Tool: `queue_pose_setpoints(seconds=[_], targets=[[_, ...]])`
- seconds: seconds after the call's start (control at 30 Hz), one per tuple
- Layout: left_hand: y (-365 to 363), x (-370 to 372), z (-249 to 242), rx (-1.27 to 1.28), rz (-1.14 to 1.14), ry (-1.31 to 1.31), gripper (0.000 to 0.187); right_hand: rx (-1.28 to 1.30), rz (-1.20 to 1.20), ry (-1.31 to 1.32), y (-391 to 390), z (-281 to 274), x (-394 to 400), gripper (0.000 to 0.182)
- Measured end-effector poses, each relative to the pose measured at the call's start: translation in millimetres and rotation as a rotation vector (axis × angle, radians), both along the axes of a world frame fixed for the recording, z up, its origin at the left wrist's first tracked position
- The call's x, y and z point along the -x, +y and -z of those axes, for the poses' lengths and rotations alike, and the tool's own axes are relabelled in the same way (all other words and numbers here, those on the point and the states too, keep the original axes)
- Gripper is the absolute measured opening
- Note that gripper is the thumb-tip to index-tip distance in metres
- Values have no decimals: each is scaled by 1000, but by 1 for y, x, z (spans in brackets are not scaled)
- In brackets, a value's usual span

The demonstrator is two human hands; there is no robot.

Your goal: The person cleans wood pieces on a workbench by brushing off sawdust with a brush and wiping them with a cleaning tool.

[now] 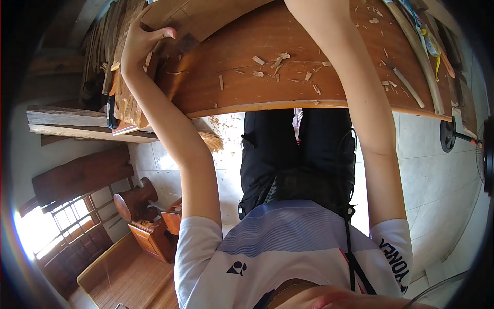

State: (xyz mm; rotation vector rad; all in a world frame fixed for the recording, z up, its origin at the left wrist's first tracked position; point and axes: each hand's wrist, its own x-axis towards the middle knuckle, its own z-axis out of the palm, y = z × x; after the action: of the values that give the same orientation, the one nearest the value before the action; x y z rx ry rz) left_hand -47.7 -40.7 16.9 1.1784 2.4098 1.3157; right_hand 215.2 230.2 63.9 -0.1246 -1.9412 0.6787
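My left hand (138,42) is at the upper left, its thumb stretched out away from the other fingers, beside the near end of a flat brown wooden board (218,18). Along the hand's outer side is a stack of wood pieces (126,98). My right hand (316,6) reaches to the top edge of the view, where its fingers are cut off. Under both arms lies a reddish-brown wooden table (231,95), strewn with pale wood chips (278,64).
A thin pale-handled tool (406,86) and a long wooden stick (419,56) lie at the table's right end. Planks (77,118) jut out at the left. Below them, a broom's bristles (211,140) touch the tiled floor. A fan (478,159) stands far right.
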Motion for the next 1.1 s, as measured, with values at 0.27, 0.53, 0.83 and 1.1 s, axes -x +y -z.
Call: queue_pose_setpoints(seconds=[0.27, 0.53, 0.83, 1.1], targets=[[-7, 14, 5, 25, 34, -25, 83, -140, -310, 26, -40, 12, 24, 6], [-5, 11, 4, 7, 36, -21, 76, 188, -781, 65, -53, 15, 17, 14], [-5, 18, 9, -92, 110, 46, 96, 426, -348, -14, -1, -2, 11, 24], [31, -35, 3, -207, -328, -300, 74, 14, 169, 7, 28, -4, -5, 24]])
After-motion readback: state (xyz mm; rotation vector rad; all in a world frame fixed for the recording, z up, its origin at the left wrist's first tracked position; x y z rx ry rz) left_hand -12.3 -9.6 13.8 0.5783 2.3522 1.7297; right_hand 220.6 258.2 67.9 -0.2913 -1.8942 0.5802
